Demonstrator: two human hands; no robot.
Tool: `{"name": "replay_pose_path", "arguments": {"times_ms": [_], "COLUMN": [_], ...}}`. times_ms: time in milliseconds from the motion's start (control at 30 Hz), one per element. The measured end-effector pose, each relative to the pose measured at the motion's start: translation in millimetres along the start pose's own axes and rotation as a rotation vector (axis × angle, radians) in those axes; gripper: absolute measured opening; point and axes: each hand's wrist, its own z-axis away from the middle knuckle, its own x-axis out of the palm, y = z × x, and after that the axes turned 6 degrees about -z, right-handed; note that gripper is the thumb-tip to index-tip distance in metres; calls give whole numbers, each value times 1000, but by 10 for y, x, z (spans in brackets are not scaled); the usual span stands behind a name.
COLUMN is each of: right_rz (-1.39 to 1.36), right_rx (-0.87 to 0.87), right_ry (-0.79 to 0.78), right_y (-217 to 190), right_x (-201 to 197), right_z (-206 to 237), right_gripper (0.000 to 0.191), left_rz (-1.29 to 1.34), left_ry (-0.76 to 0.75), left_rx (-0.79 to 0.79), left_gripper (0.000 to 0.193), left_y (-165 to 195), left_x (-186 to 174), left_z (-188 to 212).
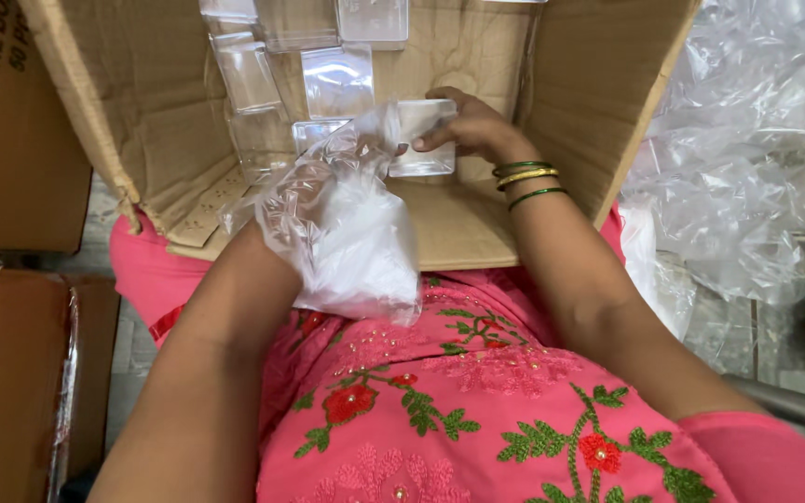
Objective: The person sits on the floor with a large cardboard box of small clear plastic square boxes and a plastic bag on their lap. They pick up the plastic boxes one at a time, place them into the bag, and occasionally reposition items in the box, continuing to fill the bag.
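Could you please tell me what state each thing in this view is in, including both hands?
Large brown cardboard box: open, lying on its side, flaps spread.
Small clear square plastic boxes: stacked in rows inside the cardboard box.
Clear plastic bag: crumpled, bunched over the left hand.
Left hand: mostly hidden by the bag; grip cannot be told.
Right hand: fingers closed on one clear plastic box.
Loose clear plastic sheeting: crumpled in a heap.

The open box (477, 224) is matt brown corrugated cardboard, rough at its torn edges. The small containers (337, 79) inside are clear, glossy hard plastic. The bag (351, 237) is thin, crinkled transparent plastic film with a soft sheen. The bangles (525, 177) look like shiny metal and glass. The embroidered pink garment (477, 401) is woven cloth.
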Motion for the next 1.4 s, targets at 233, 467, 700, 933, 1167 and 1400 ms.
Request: {"name": "replay_pose_path", "arguments": {"times_ms": [233,467,700,933,1167,1400], "right_rz": [392,-476,-299,-461,-201,-479], "right_rx": [-19,-437,-572,-688,-671,-709], "right_ry": [212,67,83,239,328,-7], "right_y": [11,-543,-816,-667,-542,-686], "right_x": [-76,406,627,509,606,613], "right_z": [170,1012,1551,1683,1822,1893], "right_gripper": [106,25,18,29,16,12], "left_rz": [-44,-353,-159,770,732,852], "left_ry": [288,1220,1230,407,612,214], "left_rx": [81,387,527,615,472,667], "left_gripper": [28,25,28,23,12,28], "left_y": [360,1106,1440,1201,1225,1171], "left_x": [-86,-30,-66,-99,19,96], "left_z": [4,891,1434,1663,1598,1598]}}
